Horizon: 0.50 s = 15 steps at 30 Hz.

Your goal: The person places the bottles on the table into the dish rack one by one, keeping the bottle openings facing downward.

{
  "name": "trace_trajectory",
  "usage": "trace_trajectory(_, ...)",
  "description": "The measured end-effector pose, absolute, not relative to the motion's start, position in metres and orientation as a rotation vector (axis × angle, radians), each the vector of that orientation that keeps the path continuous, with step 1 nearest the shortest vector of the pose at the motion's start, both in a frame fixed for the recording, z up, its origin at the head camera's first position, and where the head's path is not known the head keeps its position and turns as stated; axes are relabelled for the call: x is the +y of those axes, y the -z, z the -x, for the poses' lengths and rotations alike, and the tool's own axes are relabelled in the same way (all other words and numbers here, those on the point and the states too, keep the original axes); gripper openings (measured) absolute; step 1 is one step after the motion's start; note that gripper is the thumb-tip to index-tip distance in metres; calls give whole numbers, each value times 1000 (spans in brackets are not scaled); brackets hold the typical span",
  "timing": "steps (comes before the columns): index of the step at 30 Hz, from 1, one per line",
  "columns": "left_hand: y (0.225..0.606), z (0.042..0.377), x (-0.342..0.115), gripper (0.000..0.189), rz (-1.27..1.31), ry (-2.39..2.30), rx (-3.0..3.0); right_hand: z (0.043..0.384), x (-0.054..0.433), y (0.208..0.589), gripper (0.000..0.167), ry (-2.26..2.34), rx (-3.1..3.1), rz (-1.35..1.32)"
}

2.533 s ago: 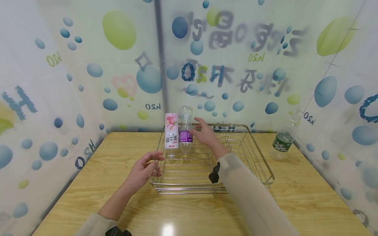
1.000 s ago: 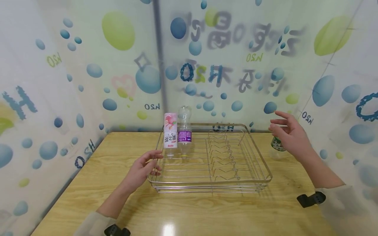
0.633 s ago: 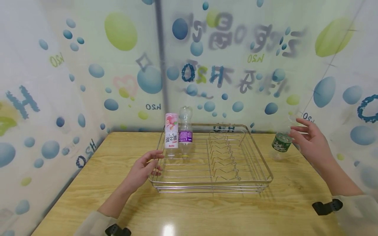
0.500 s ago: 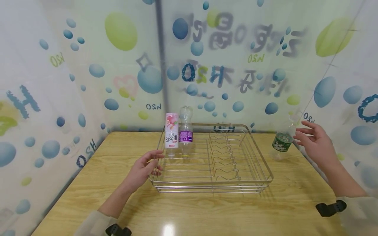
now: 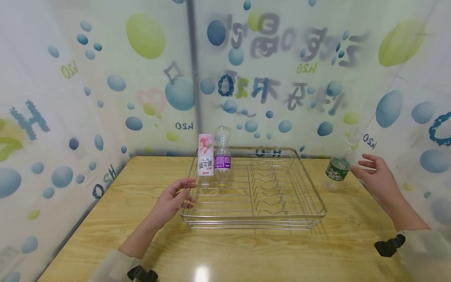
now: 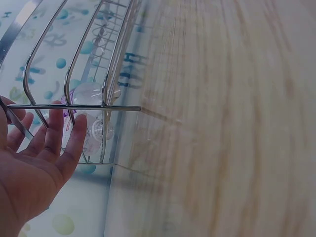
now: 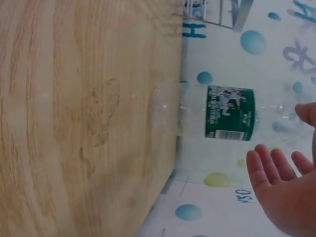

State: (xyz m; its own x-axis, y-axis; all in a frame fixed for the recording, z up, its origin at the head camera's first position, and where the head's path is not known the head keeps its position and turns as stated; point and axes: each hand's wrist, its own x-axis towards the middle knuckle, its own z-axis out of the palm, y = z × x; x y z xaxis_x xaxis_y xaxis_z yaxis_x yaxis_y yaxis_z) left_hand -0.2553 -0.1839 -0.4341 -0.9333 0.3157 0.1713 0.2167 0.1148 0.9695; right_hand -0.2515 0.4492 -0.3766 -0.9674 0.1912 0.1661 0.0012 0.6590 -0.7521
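Observation:
My left hand [image 5: 172, 201] reaches to the left end of a wire dish rack [image 5: 253, 226], its relaxed fingers at the rim and side wires. In the left wrist view, its palm shows with the fingers [image 6: 73, 140] spread among the wires. Upside down at the rack's back left stand a bottle with a pink peach label [image 5: 206, 156] and a clear bottle with a purple label [image 5: 222, 161]. To the right of the rack, a clear bottle with a green label [image 5: 337, 169] stands upright on the table. My right hand [image 5: 380, 180] is close beside it, fingers loosely extended, holding nothing.
The wooden table [image 5: 225, 254] runs back to a pale curtain [image 5: 299, 39] printed with blue and green dots, which also closes off both sides. Bent wire dividers [image 5: 269, 188] fill the rack's right half. Black wrist cameras sit on both sleeves.
My right hand has left the purple-labelled bottle in the rack and moved right, past the green-labelled bottle to its right side. My left hand and the bottles stay where they were.

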Motion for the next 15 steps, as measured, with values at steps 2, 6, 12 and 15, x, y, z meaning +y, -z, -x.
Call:
trace_trajectory(2,434,255,-184,45,-545,-1963,2289,256,450,381,97,-1220,-2673,159)
trace_trajectory(6,433,255,-184,45,-539,-1962,2295,267,447,388,101,-1294,-2692,148)
trace_trajectory(12,434,255,-184,45,-546,-1971,2289,281,440,396,108,-1388,-2669,166)
trace_trajectory(15,434,254,-184,45,-538,-1970,2287,287,438,399,109,-1391,-2663,186)
